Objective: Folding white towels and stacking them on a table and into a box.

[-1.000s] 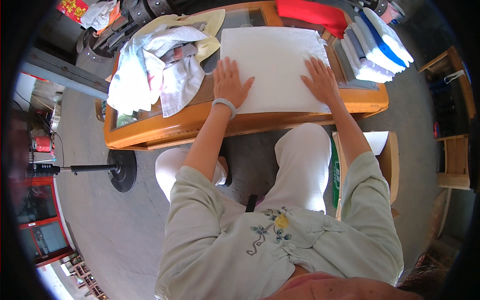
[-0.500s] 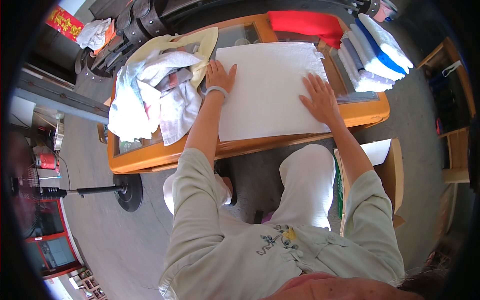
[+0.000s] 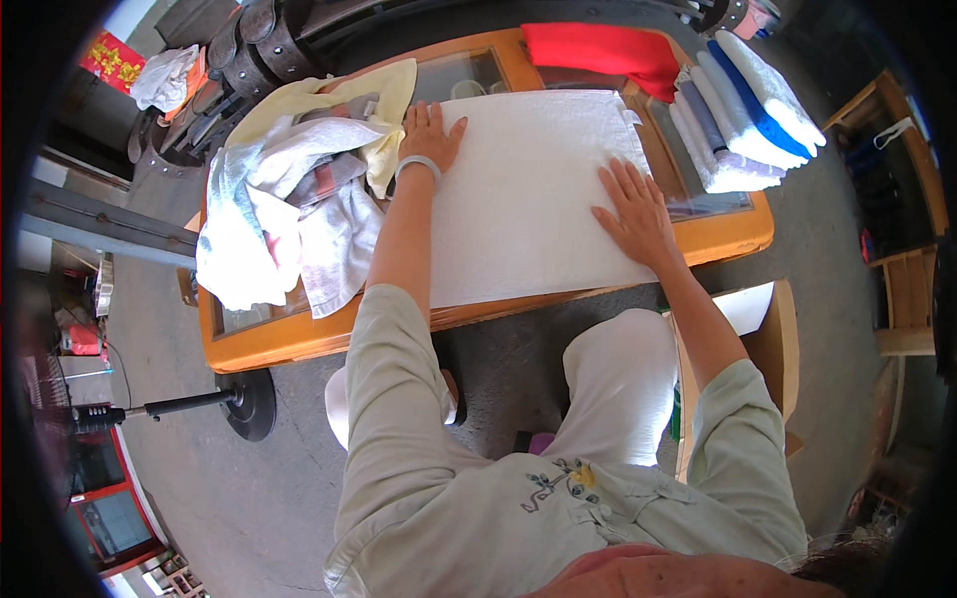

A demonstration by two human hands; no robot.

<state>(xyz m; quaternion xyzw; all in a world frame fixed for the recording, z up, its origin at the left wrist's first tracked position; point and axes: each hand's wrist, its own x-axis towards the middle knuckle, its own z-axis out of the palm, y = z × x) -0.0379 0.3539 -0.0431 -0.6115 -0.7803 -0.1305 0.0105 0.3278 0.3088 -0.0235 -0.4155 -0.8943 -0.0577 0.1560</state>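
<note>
A white towel (image 3: 533,209) lies flat on a glass-topped wooden table in front of me, its near edge reaching the table's front rim. My left hand (image 3: 431,138), with a pale bangle at the wrist, rests palm down on the towel's far left edge, fingers stretched out. Near the right edge of the same towel, my right hand (image 3: 635,214) presses flat with its fingers spread. Neither hand grips anything. A small tag shows at the towel's far right corner.
Left of the towel is a rumpled heap of towels (image 3: 334,214). Folded towels (image 3: 743,115) are stacked at the table's right end, and a red cloth (image 3: 603,55) lies at the back. An open cardboard box (image 3: 788,349) stands by my right knee; a fan's round base (image 3: 249,404) is at left.
My left hand has slid slightly farther along the towel's left edge. The right hand stays flat near the right edge. The whole view has shifted a little.
</note>
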